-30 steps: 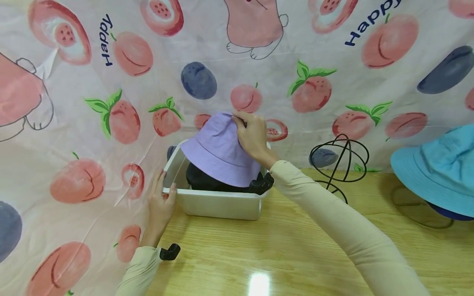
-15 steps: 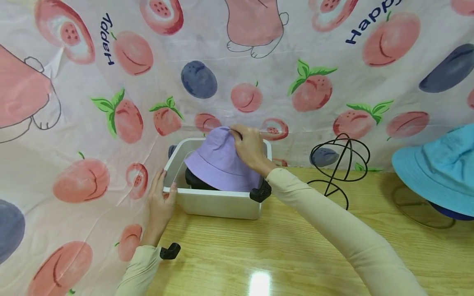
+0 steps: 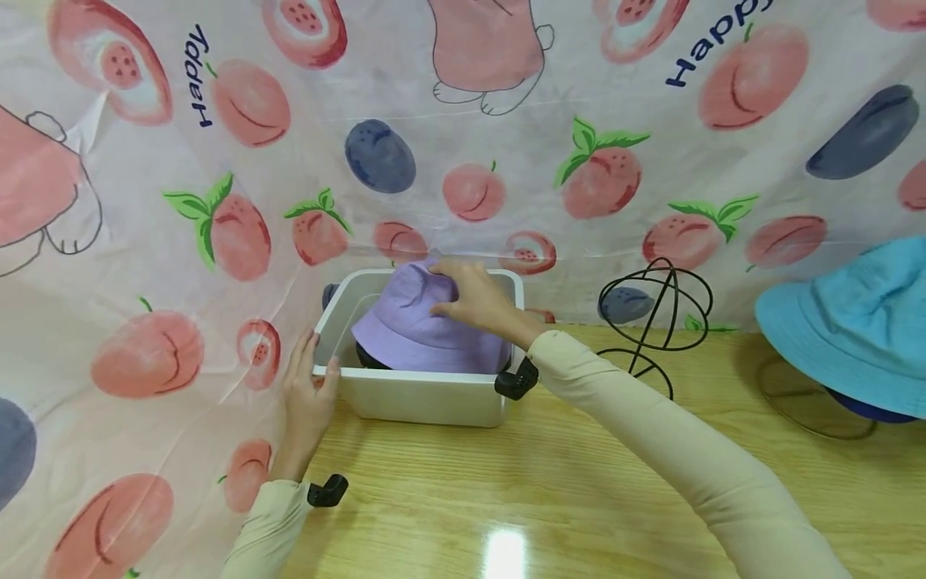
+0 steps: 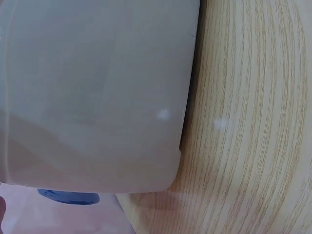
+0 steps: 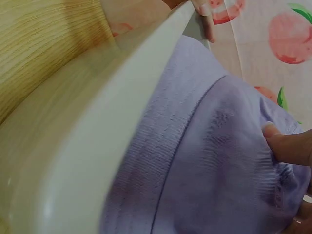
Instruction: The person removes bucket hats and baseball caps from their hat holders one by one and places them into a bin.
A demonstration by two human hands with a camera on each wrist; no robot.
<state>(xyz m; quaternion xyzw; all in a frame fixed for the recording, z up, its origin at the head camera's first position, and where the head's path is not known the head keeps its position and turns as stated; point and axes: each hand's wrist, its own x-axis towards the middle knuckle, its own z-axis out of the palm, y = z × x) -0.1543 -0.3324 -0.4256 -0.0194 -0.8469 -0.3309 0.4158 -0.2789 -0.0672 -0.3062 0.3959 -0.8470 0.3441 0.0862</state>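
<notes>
A purple bucket hat (image 3: 434,330) sits crown up in an off-white plastic bin (image 3: 427,402), over something black (image 3: 367,359) that shows along its brim. My right hand (image 3: 473,297) is on the crown, thumb and fingers spread apart and touching the cloth; in the right wrist view the thumb (image 5: 287,146) lies straight against the hat. The crown is dented beside it. My left hand (image 3: 307,390) rests at the bin's near left corner, fingers extended along its left side and thumb by the front rim. The left wrist view shows mostly the bin's outer wall (image 4: 97,97).
A black wire hat stand (image 3: 654,322) is right of the bin on the wooden table (image 3: 579,482). Farther right, a light blue bucket hat (image 3: 861,330) sits over something dark blue on another stand. A fruit-printed cloth (image 3: 506,145) hangs behind and on the left.
The purple hat has gone down into the bin, covering more of the black thing. My right hand has lowered with it, and its thumb has spread from the fingers. My left hand stays.
</notes>
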